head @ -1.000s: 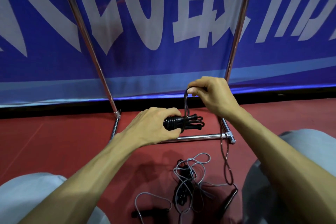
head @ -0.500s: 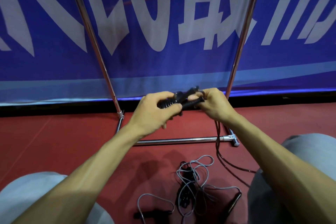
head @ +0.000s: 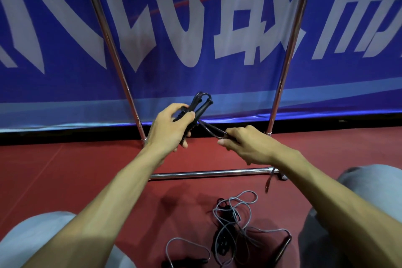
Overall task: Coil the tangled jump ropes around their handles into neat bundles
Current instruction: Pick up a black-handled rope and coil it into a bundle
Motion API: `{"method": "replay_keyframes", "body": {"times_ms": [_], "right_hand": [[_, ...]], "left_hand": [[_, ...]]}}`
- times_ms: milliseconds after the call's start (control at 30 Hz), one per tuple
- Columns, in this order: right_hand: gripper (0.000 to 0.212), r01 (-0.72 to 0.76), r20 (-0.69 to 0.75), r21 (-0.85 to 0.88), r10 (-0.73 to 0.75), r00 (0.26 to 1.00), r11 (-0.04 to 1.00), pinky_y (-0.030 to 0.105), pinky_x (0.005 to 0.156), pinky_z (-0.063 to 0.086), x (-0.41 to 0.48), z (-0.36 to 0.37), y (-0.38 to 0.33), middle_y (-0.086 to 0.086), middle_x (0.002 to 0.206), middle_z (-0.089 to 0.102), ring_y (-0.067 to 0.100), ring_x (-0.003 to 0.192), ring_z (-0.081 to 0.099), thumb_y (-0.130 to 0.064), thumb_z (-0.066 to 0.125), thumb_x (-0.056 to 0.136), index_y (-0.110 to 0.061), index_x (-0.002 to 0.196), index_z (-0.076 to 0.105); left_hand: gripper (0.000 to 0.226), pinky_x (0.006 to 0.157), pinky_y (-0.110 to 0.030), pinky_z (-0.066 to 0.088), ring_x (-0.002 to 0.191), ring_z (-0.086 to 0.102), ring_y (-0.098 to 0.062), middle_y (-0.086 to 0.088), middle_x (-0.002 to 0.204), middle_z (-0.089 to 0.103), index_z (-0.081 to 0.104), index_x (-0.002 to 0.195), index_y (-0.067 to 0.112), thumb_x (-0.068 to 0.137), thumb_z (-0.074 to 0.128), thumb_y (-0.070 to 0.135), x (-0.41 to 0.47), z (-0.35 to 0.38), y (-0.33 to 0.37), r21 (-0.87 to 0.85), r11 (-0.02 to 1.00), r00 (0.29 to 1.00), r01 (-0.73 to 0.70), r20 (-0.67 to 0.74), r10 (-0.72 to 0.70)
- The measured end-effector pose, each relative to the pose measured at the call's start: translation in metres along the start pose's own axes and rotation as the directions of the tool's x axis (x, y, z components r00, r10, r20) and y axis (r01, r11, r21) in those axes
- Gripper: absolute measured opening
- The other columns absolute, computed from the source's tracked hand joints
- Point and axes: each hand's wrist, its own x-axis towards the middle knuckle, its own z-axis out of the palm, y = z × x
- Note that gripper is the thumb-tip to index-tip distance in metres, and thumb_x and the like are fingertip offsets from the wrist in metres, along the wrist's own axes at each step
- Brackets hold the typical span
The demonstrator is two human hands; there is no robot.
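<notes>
**One rope nearly wound, one heap untouched**

We look over a red floor (head: 65,169) whose far edge runs under a blue banner (head: 195,28). A steel frame (head: 206,173) stands at that edge, with its low bar lying across the floor toward us. On our side of the bar, between the person's knees, the grey rope (head: 237,224) sprawls on the floor in loose loops with dark handles among them. We judge it is all still to do. We cannot tell whether the heap is one rope or more.

The black rope (head: 205,126) is off the floor, held in the air above the bar. The left hand (head: 169,128) grips its two handles (head: 201,109) together, fingers curled round them, the tips tilted up and to the right. Turns of cord already sit on them. The right hand (head: 245,146) pinches a doubled length of cord between thumb and fingers and holds it taut, down and to the right of the handles. A short tail (head: 268,183) hangs below the right wrist, by the bar's right end. We judge this bundle close to done, with a few turns and a tuck left.

Half a second ago the hands met at the handles, which lay nearly level. Now the right hand is apart from them and the cord between is stretched. Then a long slack of black cord reached the floor, and now only the tail shows. The grey rope lies as it did.
</notes>
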Motion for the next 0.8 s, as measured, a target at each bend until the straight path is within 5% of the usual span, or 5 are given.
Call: {"method": "replay_keyframes", "body": {"times_ms": [133, 300, 433, 633, 800], "right_hand": [[0.024, 0.124, -0.020, -0.133, -0.128, 0.992, 0.983, 0.045, 0.067, 0.049, -0.002, -0.003, -0.007, -0.002, 0.072, 0.056, 0.023, 0.067, 0.052, -0.040, 0.048, 0.096, -0.017, 0.088, 0.051], [0.025, 0.251, -0.082, -0.294, -0.285, 0.955, 0.922, 0.041, 0.069, 0.047, -0.011, -0.016, -0.019, -0.002, 0.094, 0.065, 0.025, 0.084, 0.058, -0.043, 0.048, 0.095, -0.022, 0.105, 0.059], [0.023, 0.323, -0.159, -0.282, -0.376, 0.913, 0.904, 0.033, 0.062, 0.041, -0.014, -0.018, -0.022, -0.006, 0.093, 0.063, 0.020, 0.084, 0.059, -0.042, 0.060, 0.088, -0.027, 0.103, 0.068], [0.019, 0.333, -0.316, -0.222, -0.391, 0.864, 0.916, 0.040, 0.054, 0.048, -0.010, -0.018, -0.019, -0.006, 0.078, 0.060, 0.021, 0.068, 0.058, -0.039, 0.061, 0.080, -0.025, 0.086, 0.071], [0.016, 0.246, -0.439, -0.198, -0.310, 0.843, 0.949, 0.036, 0.053, 0.046, -0.005, -0.016, -0.014, -0.008, 0.072, 0.066, 0.019, 0.067, 0.060, -0.038, 0.058, 0.083, -0.027, 0.081, 0.069]], "left_hand": [[0.015, 0.063, -0.036, 0.052, 0.052, 0.064, -0.022, 0.000, 0.061, 0.064, 0.056, 0.095, 0.034, 0.086, 0.058, 0.046, 0.004, -0.003, -0.014, 0.356, 0.931, 0.995, -0.078, -0.036, 0.097], [0.031, 0.066, -0.036, 0.044, 0.076, 0.059, -0.024, 0.007, 0.078, 0.062, 0.049, 0.107, 0.040, 0.084, 0.063, 0.054, -0.001, 0.000, -0.014, 0.625, 0.757, 0.981, -0.193, 0.147, 0.128], [0.036, 0.066, -0.035, 0.041, 0.081, 0.059, -0.022, 0.009, 0.090, 0.062, 0.042, 0.106, 0.039, 0.082, 0.068, 0.048, -0.005, 0.003, -0.013, 0.677, 0.677, 0.948, -0.288, 0.300, 0.104], [0.025, 0.061, -0.033, 0.041, 0.083, 0.059, -0.020, 0.012, 0.087, 0.060, 0.050, 0.098, 0.036, 0.077, 0.063, 0.041, -0.012, 0.010, -0.006, 0.697, 0.570, 0.891, -0.436, 0.424, 0.163], [0.052, 0.064, -0.032, 0.037, 0.074, 0.050, -0.016, 0.011, 0.079, 0.058, 0.055, 0.103, 0.039, 0.068, 0.061, 0.076, -0.019, 0.014, 0.003, 0.699, 0.517, 0.864, -0.494, 0.463, 0.199]]}}
